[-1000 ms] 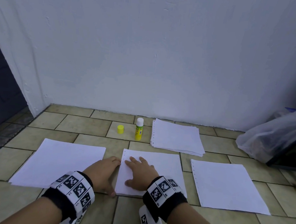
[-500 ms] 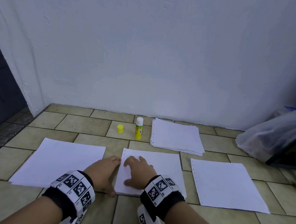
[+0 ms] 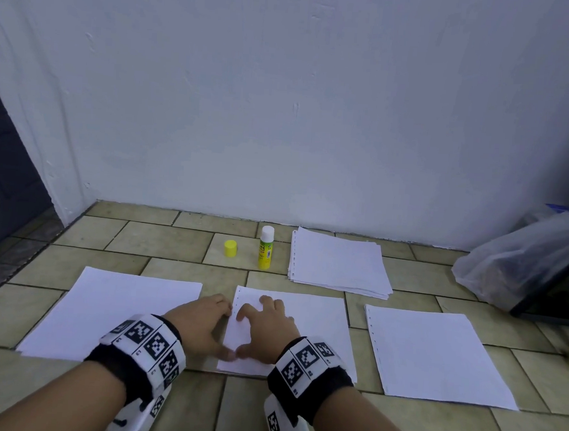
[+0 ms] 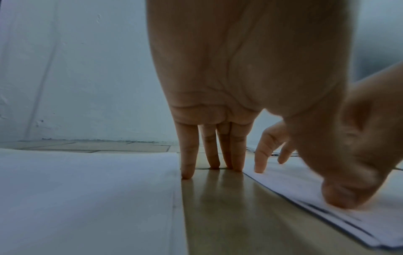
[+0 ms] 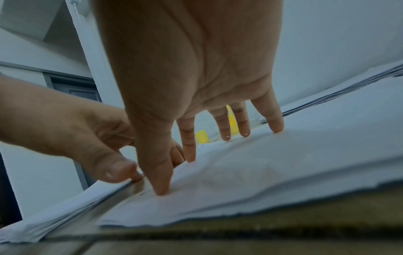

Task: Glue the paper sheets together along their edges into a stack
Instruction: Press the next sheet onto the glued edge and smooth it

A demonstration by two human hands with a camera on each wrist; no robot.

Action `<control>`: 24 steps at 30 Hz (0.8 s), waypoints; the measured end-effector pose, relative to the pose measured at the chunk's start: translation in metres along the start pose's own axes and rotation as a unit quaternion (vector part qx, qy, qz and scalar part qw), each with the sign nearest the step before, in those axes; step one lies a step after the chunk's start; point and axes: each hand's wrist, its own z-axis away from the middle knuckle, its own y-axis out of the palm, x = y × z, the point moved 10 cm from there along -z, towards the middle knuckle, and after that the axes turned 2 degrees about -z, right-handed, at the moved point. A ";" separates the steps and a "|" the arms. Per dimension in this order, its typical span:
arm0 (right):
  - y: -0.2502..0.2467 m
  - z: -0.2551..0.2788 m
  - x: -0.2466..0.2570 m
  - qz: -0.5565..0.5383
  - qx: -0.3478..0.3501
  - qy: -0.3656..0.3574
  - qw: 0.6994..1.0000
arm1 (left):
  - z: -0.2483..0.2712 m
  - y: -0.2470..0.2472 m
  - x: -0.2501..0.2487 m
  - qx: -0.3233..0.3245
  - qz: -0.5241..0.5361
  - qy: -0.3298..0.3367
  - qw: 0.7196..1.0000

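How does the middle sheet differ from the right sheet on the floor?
1. Contact: the right hand presses spread fingers on the middle sheet and the left hand sits at its left edge; nothing touches the right sheet.
2. Layers: the right wrist view shows several layered edges under the middle sheet; the right sheet looks single, though I can't confirm that.

Both are white, lie flat on the tiled floor and have punched holes along the left edge.
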 end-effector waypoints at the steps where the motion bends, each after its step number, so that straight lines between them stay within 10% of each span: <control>1: -0.001 -0.001 -0.001 0.005 -0.006 0.003 1.000 | -0.002 -0.003 -0.001 -0.006 -0.019 -0.010 1.000; 24: -0.020 0.016 -0.067 0.051 0.011 0.076 0.996 | -0.022 0.002 -0.006 0.004 -0.223 -0.054 0.973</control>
